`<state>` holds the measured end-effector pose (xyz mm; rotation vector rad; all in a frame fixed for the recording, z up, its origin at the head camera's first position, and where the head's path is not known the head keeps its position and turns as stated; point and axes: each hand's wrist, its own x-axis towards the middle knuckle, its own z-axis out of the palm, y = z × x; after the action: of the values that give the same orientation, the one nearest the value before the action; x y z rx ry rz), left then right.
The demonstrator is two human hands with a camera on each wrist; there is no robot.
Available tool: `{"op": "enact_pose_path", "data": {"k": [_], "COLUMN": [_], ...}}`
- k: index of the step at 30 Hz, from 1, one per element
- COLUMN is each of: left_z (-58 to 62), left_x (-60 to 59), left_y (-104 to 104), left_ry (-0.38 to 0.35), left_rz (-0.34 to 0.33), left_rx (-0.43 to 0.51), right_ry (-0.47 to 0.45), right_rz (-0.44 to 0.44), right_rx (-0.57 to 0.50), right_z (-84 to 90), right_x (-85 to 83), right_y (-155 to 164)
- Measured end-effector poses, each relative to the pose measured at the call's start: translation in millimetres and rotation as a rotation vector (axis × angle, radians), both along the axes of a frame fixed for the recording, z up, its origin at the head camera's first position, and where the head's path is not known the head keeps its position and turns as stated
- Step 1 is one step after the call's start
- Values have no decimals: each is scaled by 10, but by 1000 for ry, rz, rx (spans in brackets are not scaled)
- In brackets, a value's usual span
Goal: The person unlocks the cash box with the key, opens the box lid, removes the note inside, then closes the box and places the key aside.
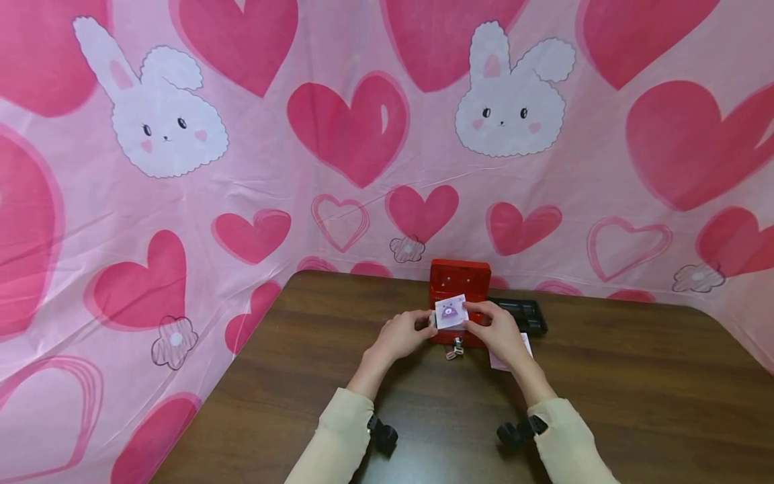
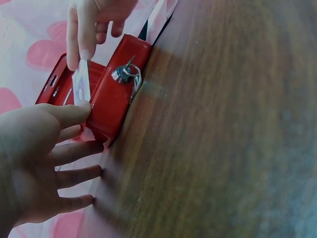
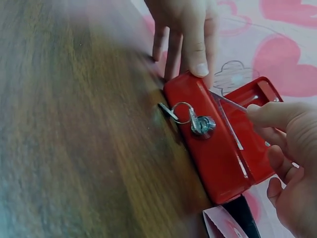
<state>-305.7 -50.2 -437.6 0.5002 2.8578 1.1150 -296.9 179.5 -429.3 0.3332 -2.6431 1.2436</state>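
Note:
A small red cash box (image 1: pixel 459 286) stands with its lid up at the far side of the table, keys (image 1: pixel 455 348) hanging from its front lock (image 2: pixel 125 73). Over its open top is a small white card (image 1: pixel 451 312) with a purple picture. My right hand (image 1: pixel 479 316) pinches the card's right edge between thumb and forefinger (image 3: pixel 262 113). My left hand (image 1: pixel 423 323) is at the card's left end, its thumb (image 2: pixel 74 110) against the card's lower edge (image 2: pixel 81 87) and the box rim. Its other fingers (image 2: pixel 79 148) lie fairly straight beside the box (image 2: pixel 116 96).
A black tray (image 1: pixel 523 312) lies right of the box, near the pink heart-and-bunny cloth backdrop. Another pink-printed card (image 1: pixel 510 359) lies on the brown table (image 1: pixel 635 403) under my right wrist and shows again as a pink card (image 3: pixel 223 225) beside the box (image 3: pixel 218 158).

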Motion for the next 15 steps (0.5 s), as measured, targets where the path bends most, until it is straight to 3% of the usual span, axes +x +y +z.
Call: {"op": "enact_pose_path", "data": {"k": [15], "left_z": [-3], "left_x": [7], "left_y": [8], "left_ry": [14], "left_rz": [9], "left_rx": [-20], "right_ry": [45], "right_rz": [-41], "right_rx": [-45], "right_z": [145], "right_x": [193], "right_y": [132]}}
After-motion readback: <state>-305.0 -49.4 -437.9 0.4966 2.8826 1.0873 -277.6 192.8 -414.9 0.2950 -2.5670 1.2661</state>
